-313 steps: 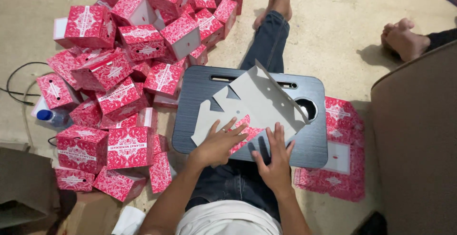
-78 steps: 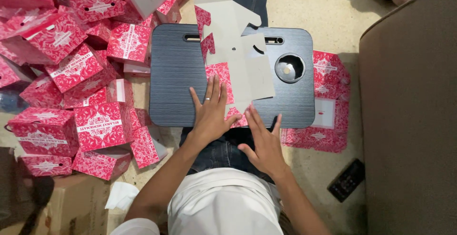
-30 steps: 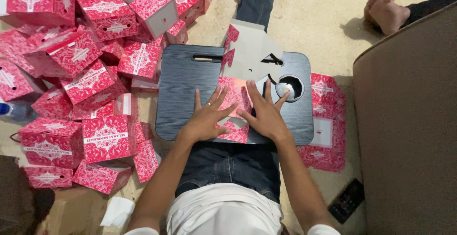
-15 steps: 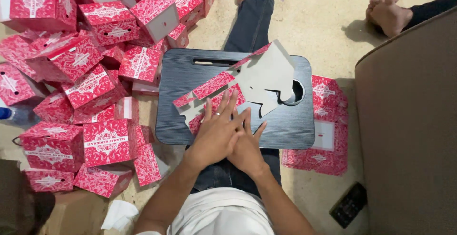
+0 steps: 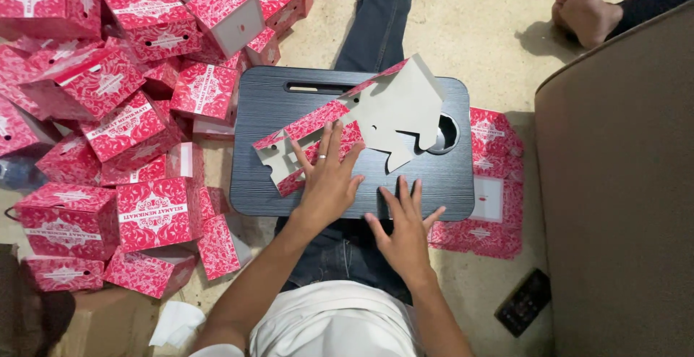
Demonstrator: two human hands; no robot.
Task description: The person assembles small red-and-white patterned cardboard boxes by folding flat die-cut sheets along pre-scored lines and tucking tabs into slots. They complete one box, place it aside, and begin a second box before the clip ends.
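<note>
While the carton blank [image 5: 361,122] lies partly folded on the lap tray [image 5: 275,104], it is pressed flat by the open left hand [image 5: 329,183]; the open right hand [image 5: 406,230] is rested on the tray's near edge.

A flat box blank [image 5: 376,122], red-patterned outside and grey inside, is spread on a dark lap tray [image 5: 275,190]. The left hand [image 5: 329,180] is pressed flat on its lower left flap; the right hand [image 5: 406,230] is laid open on the tray at five o'clock. Folded red boxes [image 5: 108,125] are piled at nine o'clock, flat blanks [image 5: 491,190] at three.
</note>
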